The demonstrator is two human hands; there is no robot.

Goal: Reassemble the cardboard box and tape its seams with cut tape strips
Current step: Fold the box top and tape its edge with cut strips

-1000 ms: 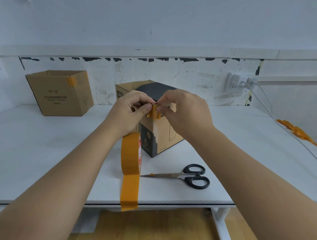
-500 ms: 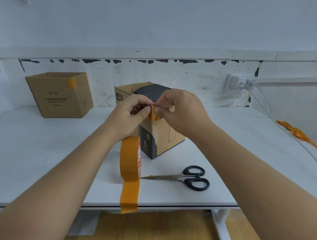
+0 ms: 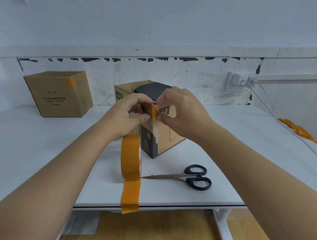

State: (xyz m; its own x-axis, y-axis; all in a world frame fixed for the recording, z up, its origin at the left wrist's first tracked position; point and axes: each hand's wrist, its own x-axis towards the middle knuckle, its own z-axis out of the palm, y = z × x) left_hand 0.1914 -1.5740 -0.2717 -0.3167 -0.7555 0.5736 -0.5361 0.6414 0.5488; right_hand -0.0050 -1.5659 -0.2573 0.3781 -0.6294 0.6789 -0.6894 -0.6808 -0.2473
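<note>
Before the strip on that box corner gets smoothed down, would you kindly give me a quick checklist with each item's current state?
1. Short orange tape strip sits over the near top corner of the small brown-and-black cardboard box: ok.
2. Left hand and right hand both pinch the strip: ok.
3. Strip lies flat with no wrinkles: cannot tell, fingers cover its edges.
4. Box stands upright on the white table: ok.
5. Black-handled scissors lie in front of the box: ok.
6. Orange tape roll has a free end hanging over the table edge: ok.
</note>
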